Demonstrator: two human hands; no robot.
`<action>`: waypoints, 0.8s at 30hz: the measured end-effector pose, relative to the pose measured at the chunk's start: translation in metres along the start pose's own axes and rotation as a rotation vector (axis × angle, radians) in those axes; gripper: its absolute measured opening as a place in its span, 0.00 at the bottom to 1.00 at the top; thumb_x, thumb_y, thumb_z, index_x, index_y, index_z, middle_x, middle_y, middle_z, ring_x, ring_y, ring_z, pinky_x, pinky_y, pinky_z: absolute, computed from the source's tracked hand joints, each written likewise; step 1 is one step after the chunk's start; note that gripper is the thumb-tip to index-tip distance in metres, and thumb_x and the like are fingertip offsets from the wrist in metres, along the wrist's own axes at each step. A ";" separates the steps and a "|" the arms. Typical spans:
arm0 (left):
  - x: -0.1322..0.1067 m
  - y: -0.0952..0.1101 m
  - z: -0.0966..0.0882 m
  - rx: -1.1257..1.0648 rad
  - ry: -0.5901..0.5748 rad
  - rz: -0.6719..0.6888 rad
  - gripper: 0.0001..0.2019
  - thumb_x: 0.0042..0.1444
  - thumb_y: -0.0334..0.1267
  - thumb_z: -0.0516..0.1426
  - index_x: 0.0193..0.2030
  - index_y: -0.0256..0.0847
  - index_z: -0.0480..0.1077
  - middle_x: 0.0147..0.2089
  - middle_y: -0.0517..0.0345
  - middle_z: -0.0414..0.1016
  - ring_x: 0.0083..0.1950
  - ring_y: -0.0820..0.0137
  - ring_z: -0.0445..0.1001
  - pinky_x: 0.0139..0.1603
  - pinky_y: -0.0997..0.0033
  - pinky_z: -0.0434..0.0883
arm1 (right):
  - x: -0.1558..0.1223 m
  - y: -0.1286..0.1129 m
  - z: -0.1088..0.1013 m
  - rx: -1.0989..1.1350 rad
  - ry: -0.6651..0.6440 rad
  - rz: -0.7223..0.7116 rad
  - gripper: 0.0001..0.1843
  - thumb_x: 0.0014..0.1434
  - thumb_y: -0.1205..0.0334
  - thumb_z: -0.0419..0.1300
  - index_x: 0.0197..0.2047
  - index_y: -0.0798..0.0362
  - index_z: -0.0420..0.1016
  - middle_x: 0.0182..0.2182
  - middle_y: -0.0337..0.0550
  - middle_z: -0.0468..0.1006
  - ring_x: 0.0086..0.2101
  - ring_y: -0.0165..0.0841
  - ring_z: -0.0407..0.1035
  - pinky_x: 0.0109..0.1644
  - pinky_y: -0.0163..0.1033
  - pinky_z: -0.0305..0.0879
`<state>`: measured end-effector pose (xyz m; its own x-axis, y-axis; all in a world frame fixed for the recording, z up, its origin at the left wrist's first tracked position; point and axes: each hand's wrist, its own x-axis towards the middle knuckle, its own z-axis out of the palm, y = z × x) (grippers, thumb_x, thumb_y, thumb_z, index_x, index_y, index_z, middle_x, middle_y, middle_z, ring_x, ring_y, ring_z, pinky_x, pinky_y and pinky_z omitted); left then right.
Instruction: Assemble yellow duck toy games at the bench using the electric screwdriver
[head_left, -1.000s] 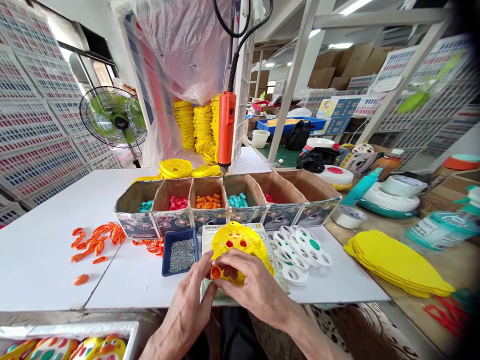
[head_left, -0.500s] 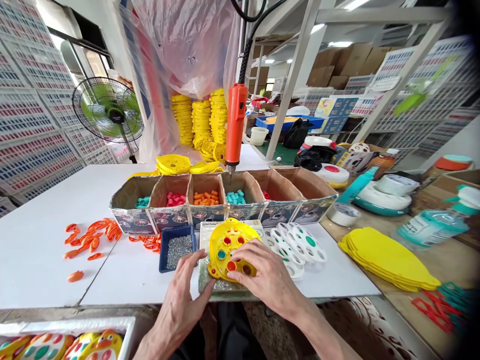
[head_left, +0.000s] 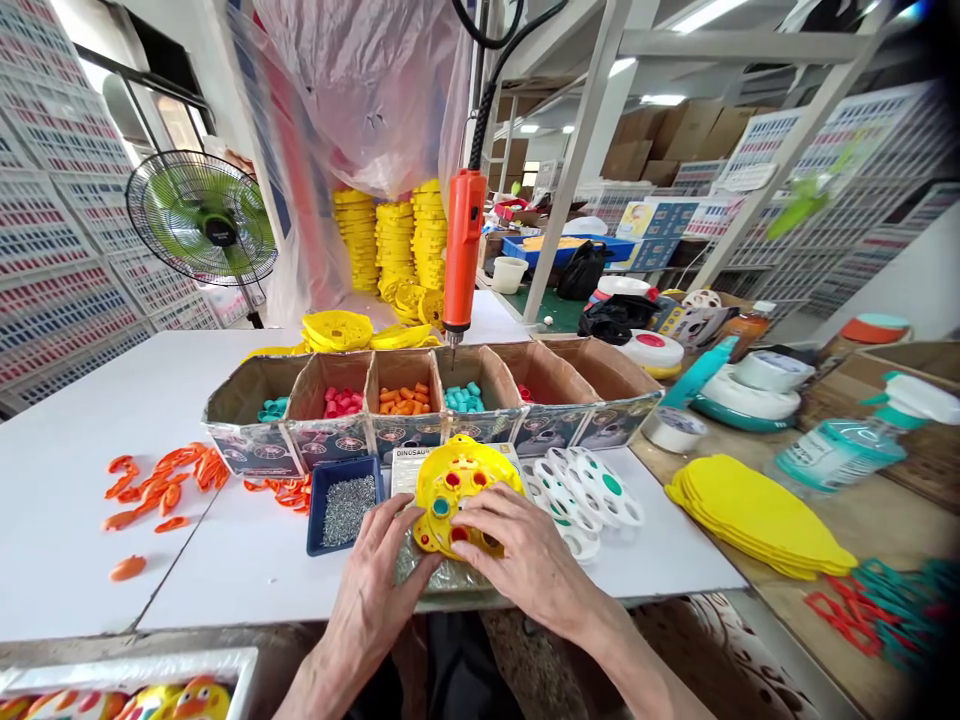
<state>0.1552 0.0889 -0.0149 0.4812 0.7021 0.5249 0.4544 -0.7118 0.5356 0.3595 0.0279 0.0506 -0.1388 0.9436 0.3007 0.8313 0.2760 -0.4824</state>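
Note:
A yellow plastic toy shell [head_left: 469,460] with round holes lies on a plastic-wrapped box [head_left: 409,462] in front of me. Red and teal plugs fill several of its holes. My left hand [head_left: 386,560] grips the shell's left edge, fingertips above and thumb at the near side. My right hand [head_left: 525,550] lies over the shell's right part, with thumb and fingertips closed around a red plug [head_left: 459,535] in a lower hole. The palm side of this hand is hidden. Left of the box is a blue tray [head_left: 345,510] of small metal screws; white perforated plates [head_left: 592,495] lie to the right.
A cardboard bin row [head_left: 420,430] with colored plugs stands behind the box. Above it hangs an orange electric screwdriver [head_left: 463,250]. Orange parts [head_left: 169,485] lie at left, yellow sheets [head_left: 757,515] at right. A white crate [head_left: 240,675] holds toys at lower left.
My left hand has closed in onto the shell's edge. My right fingers stay at the lower hole, where the red plug now looks lower. The view has shifted slightly.

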 end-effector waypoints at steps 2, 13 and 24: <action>0.001 0.000 0.000 0.004 -0.002 0.000 0.21 0.59 0.37 0.65 0.59 0.46 0.69 0.60 0.45 0.76 0.60 0.56 0.76 0.58 0.50 0.81 | 0.002 0.001 0.000 -0.015 -0.001 -0.020 0.05 0.67 0.63 0.62 0.42 0.48 0.81 0.41 0.39 0.83 0.45 0.38 0.74 0.57 0.52 0.72; 0.002 0.000 -0.026 0.041 0.053 0.053 0.19 0.63 0.35 0.60 0.60 0.45 0.67 0.59 0.46 0.77 0.60 0.60 0.77 0.60 0.55 0.79 | 0.006 0.007 -0.020 0.059 0.170 -0.015 0.08 0.69 0.62 0.59 0.44 0.49 0.81 0.43 0.43 0.84 0.45 0.37 0.77 0.53 0.47 0.74; 0.109 -0.096 -0.173 0.287 0.092 -0.135 0.16 0.66 0.45 0.52 0.51 0.40 0.75 0.54 0.46 0.81 0.54 0.57 0.80 0.59 0.54 0.76 | 0.189 -0.068 -0.025 -0.023 -0.179 -0.255 0.11 0.66 0.66 0.59 0.49 0.51 0.80 0.44 0.42 0.86 0.44 0.34 0.78 0.50 0.39 0.70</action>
<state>0.0344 0.2364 0.1054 0.3382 0.7799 0.5266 0.7082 -0.5795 0.4033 0.2903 0.1832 0.1611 -0.4356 0.8622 0.2586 0.7691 0.5058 -0.3907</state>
